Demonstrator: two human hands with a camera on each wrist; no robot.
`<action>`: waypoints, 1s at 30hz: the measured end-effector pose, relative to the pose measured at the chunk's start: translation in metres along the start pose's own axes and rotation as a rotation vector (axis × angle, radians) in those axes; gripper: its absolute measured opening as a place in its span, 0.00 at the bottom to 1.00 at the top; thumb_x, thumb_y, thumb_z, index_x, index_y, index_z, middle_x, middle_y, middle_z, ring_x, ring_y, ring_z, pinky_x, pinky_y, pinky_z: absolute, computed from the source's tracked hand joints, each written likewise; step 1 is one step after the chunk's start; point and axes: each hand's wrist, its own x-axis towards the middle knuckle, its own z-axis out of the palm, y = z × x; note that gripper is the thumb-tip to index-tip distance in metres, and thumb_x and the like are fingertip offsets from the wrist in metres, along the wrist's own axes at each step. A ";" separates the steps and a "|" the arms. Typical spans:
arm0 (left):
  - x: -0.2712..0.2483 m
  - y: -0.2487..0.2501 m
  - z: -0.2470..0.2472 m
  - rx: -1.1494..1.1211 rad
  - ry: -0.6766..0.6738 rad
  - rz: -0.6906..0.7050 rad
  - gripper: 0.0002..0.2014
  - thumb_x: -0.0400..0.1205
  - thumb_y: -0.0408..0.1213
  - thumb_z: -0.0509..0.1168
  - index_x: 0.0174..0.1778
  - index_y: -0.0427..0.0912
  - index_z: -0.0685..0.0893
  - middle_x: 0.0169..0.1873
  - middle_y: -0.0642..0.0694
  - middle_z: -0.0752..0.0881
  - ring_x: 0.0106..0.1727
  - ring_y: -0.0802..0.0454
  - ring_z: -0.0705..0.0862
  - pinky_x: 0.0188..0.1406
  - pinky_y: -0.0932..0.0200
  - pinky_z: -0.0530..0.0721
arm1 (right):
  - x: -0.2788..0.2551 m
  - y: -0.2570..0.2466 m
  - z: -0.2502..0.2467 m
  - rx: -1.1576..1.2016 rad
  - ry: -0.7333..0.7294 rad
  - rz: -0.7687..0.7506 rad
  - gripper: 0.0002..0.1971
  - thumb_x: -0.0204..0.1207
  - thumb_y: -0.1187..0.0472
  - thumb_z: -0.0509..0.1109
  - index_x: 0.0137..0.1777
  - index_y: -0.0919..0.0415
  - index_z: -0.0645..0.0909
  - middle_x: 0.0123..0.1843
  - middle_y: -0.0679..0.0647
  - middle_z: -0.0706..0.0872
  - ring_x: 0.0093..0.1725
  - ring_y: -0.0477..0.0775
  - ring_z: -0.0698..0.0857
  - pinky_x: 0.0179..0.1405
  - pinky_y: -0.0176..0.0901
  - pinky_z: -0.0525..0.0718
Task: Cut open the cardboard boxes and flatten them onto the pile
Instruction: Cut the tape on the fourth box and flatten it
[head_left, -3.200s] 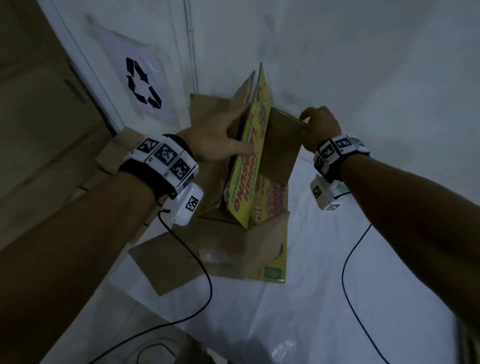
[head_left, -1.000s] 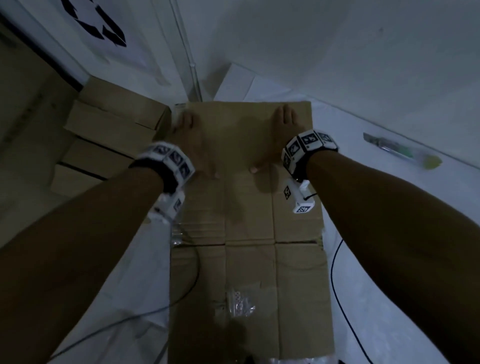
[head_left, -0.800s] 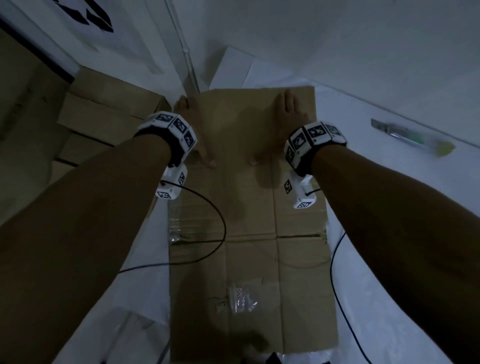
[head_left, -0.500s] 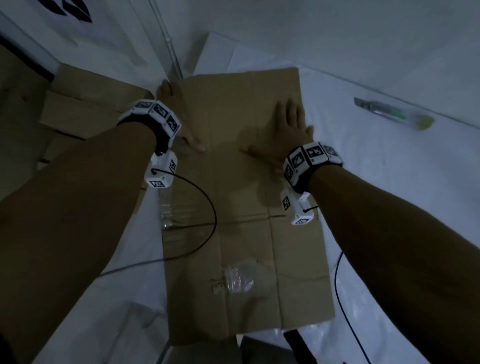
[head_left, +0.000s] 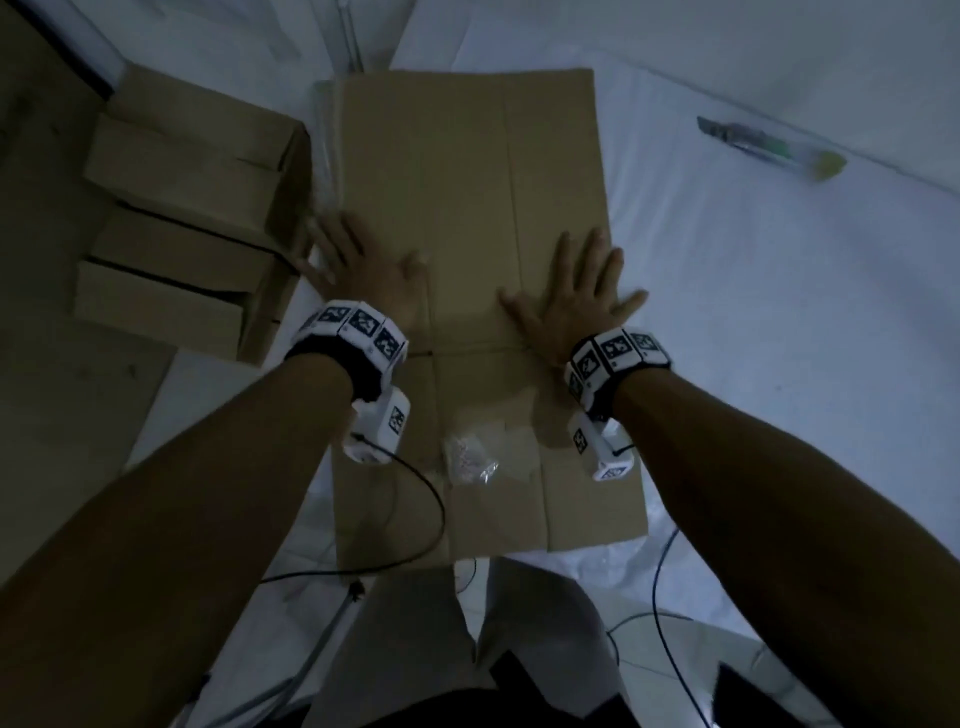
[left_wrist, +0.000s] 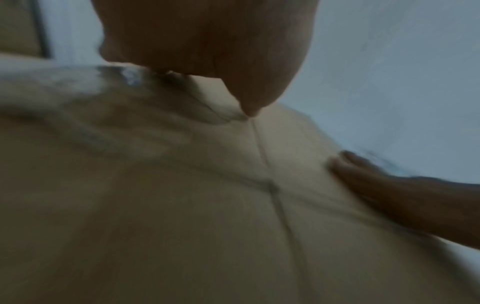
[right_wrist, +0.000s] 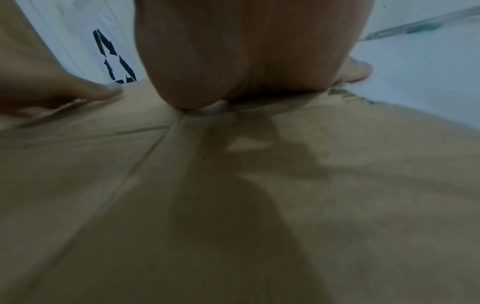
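Note:
A flattened brown cardboard box (head_left: 467, 171) lies plain side up on the white sheet. My left hand (head_left: 358, 270) presses flat on its left edge, fingers spread. My right hand (head_left: 576, 296) presses flat near its right edge, fingers straight. Both palms lie just above the cross crease. In the left wrist view the left palm (left_wrist: 207, 37) rests on the cardboard (left_wrist: 182, 205), with the right hand (left_wrist: 389, 189) beside it. The right wrist view has the right palm (right_wrist: 246, 51) on the cardboard (right_wrist: 233, 205). A utility knife (head_left: 769, 148) with a green handle lies on the sheet at the far right.
Closed cardboard boxes (head_left: 187, 228) stand stacked at the left, close to my left hand. A strip of clear tape (head_left: 478, 452) sticks to the cardboard's near half. Wrist cables (head_left: 415, 519) trail across the near edge. The white sheet (head_left: 779, 338) spreads to the right.
The box went from standing half open to lying flat. Over the last second both hands slid from the far end of the cardboard toward me, pressing it down.

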 end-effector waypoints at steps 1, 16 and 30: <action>-0.019 -0.006 0.003 -0.042 -0.031 -0.071 0.54 0.79 0.67 0.58 0.83 0.34 0.35 0.83 0.36 0.34 0.84 0.41 0.33 0.80 0.32 0.36 | 0.000 0.000 0.001 -0.006 0.004 -0.003 0.53 0.66 0.17 0.39 0.83 0.48 0.28 0.84 0.56 0.27 0.83 0.65 0.32 0.73 0.83 0.40; -0.110 -0.058 0.039 -0.050 -0.033 0.067 0.77 0.47 0.77 0.74 0.85 0.47 0.40 0.84 0.40 0.35 0.83 0.44 0.30 0.82 0.37 0.35 | -0.078 0.041 0.051 0.002 0.057 -0.116 0.48 0.71 0.21 0.35 0.84 0.49 0.32 0.86 0.57 0.31 0.84 0.67 0.33 0.74 0.83 0.39; -0.206 -0.079 0.074 0.114 -0.057 -0.023 0.82 0.38 0.90 0.55 0.83 0.49 0.32 0.83 0.39 0.33 0.82 0.39 0.28 0.78 0.30 0.33 | -0.086 0.054 0.064 -0.034 0.101 -0.201 0.47 0.74 0.23 0.41 0.85 0.51 0.36 0.86 0.57 0.33 0.84 0.68 0.33 0.75 0.81 0.38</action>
